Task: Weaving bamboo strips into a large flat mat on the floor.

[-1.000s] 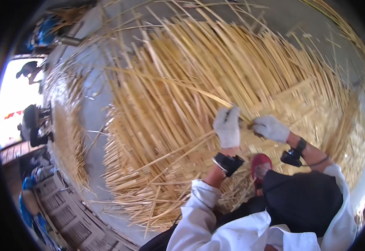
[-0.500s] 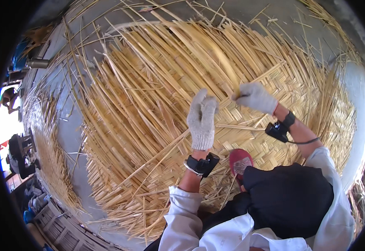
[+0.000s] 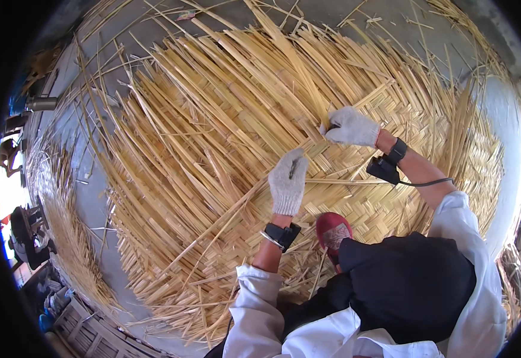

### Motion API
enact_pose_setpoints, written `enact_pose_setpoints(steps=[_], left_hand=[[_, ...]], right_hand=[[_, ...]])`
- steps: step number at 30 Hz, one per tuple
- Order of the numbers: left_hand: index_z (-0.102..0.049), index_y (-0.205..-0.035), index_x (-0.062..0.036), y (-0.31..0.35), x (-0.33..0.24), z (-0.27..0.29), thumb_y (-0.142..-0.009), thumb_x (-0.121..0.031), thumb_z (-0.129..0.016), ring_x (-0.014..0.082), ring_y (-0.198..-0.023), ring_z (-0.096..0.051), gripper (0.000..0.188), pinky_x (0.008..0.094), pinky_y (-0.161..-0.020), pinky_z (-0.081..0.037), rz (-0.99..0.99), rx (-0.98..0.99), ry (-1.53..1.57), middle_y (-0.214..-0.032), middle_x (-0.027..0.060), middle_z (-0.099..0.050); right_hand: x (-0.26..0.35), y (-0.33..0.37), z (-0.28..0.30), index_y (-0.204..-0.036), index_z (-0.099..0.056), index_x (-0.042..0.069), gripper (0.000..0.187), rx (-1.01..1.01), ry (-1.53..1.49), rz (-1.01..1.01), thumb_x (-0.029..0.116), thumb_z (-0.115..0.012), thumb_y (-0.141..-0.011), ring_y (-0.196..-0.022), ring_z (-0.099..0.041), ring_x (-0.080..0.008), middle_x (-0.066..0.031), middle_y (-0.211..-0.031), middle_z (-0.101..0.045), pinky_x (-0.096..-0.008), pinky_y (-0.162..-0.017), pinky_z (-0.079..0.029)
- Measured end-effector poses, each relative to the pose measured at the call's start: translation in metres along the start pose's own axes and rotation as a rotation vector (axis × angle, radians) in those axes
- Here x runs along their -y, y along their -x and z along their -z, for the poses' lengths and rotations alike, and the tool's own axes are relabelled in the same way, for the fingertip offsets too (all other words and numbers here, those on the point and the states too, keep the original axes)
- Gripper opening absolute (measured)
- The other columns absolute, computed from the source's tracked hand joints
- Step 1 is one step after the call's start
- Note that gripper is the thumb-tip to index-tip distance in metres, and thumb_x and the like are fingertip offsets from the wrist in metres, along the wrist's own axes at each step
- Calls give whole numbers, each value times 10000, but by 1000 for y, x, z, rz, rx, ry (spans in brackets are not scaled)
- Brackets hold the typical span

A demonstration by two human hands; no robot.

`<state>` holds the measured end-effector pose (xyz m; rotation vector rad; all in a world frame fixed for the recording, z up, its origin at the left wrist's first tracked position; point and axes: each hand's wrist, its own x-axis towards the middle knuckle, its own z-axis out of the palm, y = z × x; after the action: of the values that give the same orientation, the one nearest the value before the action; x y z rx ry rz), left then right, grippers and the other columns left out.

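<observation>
A large mat of pale yellow split bamboo strips [image 3: 386, 173] lies on the floor before me, woven in a slanting pattern on its right and near side. Over its far left part the loose strip ends [image 3: 213, 89] run side by side. My right hand [image 3: 354, 127], in a whitish knit glove, pinches the near end of a long bamboo strip [image 3: 296, 65] that reaches toward the far edge. My left hand [image 3: 288, 182], gloved too, is low over the mat, fingertips drawn together; what they hold, if anything, is hidden.
My red shoe [image 3: 334, 232] rests on the weave close to my body. Another bundle of strips [image 3: 63, 221] lies on the grey floor [image 3: 93, 179] at left. A slatted wooden piece [image 3: 93, 331] stands at lower left. Loose strips are scattered beyond the mat.
My right hand has moved slightly left and nearer the weave, and its strip now lies straighter over the mat. My left hand's fingers have closed from a spread pose.
</observation>
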<state>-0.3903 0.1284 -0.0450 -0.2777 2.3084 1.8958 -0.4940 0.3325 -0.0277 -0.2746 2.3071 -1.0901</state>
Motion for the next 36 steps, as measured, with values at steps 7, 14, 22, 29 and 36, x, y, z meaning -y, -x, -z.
enact_pose_setpoints(steps=[7, 14, 22, 29, 36], left_hand=[[-589, -1099, -6, -21, -31, -4, -841, -138, -606, 121, -723, -592, 289, 249, -652, -482, -20, 7, -78, -848, 75, -637], [-542, -1164, -19, -57, -62, -6, -800, -164, -659, 163, -763, -613, 409, 276, -694, -492, -71, 110, -81, -883, 91, -642], [-660, -968, -26, -71, -66, -10, -822, -184, -614, 177, -687, -608, 220, 294, -650, -473, -19, 184, -256, -784, 105, -638], [-672, -963, -34, -88, -56, -11, -821, -227, -614, 227, -674, -609, 247, 305, -648, -472, -123, 139, -234, -754, 142, -627], [-670, -838, -12, -89, -40, -18, -819, -200, -627, 267, -615, -565, 194, 343, -595, -450, -51, 251, -442, -698, 147, -591]], right_hand=[[1, -3, 1, -854, -646, -6, 168, 35, 81, 182, 108, -636, -731, -616, -610, -207, -147, -707, -634, -309, -598, -485], [5, -7, 3, -821, -633, -2, 140, 50, 303, 272, 97, -669, -728, -629, -617, -281, -189, -734, -618, -362, -586, -475], [12, -8, 2, -758, -622, 2, 175, 165, 333, 161, 174, -651, -738, -649, -585, -357, -189, -709, -607, -385, -596, -467], [10, -12, 2, -829, -661, 27, 173, 97, 209, 153, 180, -631, -755, -676, -602, -347, -185, -756, -626, -373, -613, -481], [2, -1, -8, -850, -679, 61, 183, 39, 315, 186, 212, -626, -760, -703, -607, -344, -176, -770, -631, -381, -631, -491]])
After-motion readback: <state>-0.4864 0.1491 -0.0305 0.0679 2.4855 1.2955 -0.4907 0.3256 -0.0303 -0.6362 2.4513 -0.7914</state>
